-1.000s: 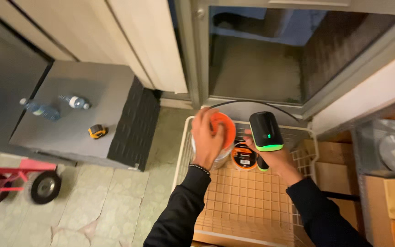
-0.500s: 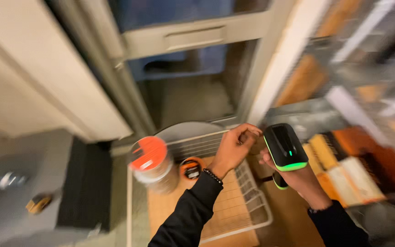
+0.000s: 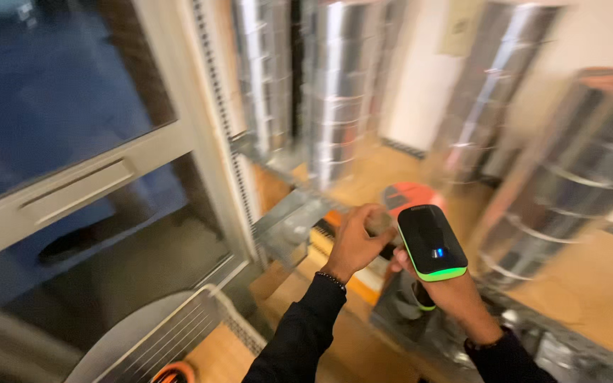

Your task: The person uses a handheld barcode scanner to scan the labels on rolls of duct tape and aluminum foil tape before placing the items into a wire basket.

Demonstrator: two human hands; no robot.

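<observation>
- Scanner (image 3: 432,243), black with a green glowing rim, sits in my right hand (image 3: 440,284), whose fingers are wrapped tight around the grip under it; its head tilts up and faces back toward me.
- My left hand (image 3: 356,241) is stretched forward just left of the scanner, fingers curled in with thumb and fingertips pinched together near the shelf (image 3: 299,213); motion blur keeps me from telling whether anything small is caught between them.
- Both hands are close together, nearly touching at the knuckles, and both wear black sleeves; a dark bead bracelet (image 3: 329,278) rings my left wrist.
- An orange disc (image 3: 407,195) lies on the shelf just beyond the scanner's top edge, partly hidden by it.
- Tall shiny metal duct pipes (image 3: 342,85) stand upright at the back of the shelf, and another stack of them (image 3: 569,184) leans in at the right, so room is tight to the right of my right hand.
- A pale upright post (image 3: 214,120) with a row of holes marks the shelf's left edge, just left of my left hand.
- To the left of the post stands a door (image 3: 72,191) with dark glass panes and a light crossbar.
- Below my left forearm, the corner of a white wire basket (image 3: 179,333) shows at the bottom edge, well apart from both hands.
- Open room lies mostly below and toward me, between the basket and the shelf's front edge.
</observation>
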